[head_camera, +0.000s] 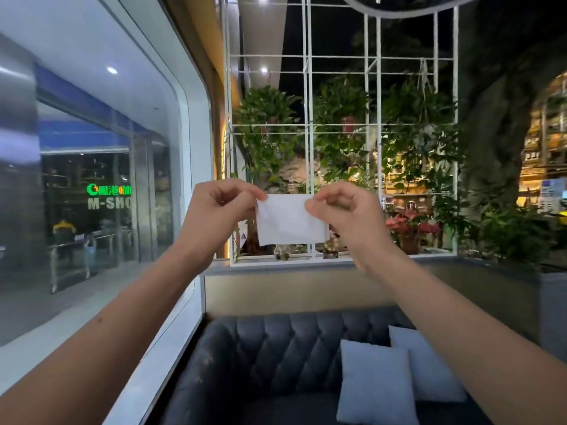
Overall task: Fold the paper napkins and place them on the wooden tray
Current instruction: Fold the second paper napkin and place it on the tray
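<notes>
Paper napkin (290,218): white, thin, soft-looking, roughly rectangular with the long side horizontal, faint creases and a diagonal shadow line across its face, lower edge slightly wavy. It is held up in the air at arm's length, face toward the camera, in front of a white wire grid frame (308,124) with green hanging plants (337,118) behind it. Left hand (219,207) is closed in a pinch, thumb and forefinger tips pressed on the napkin's upper left corner, other fingers curled in. Right hand (343,210) pinches the upper right corner the same way, fingers curled (fingertip contact looks firm on both sides, no gap visible). The napkin hangs below and between the two pinch points, top edge stretched nearly straight between them, the rest of the sheet free. Both forearms are bare and extended from the near corners of the scene toward the far centre. Below, near: a dark tufted sofa (276,348), leather-like, with diamond quilting, and two plain white square cushions (377,384) on its right part. Left: a large glass window (101,167) with rounded corners, smooth and reflective, with a lit green sign (109,189) showing through it. No wooden tray in view.
</notes>
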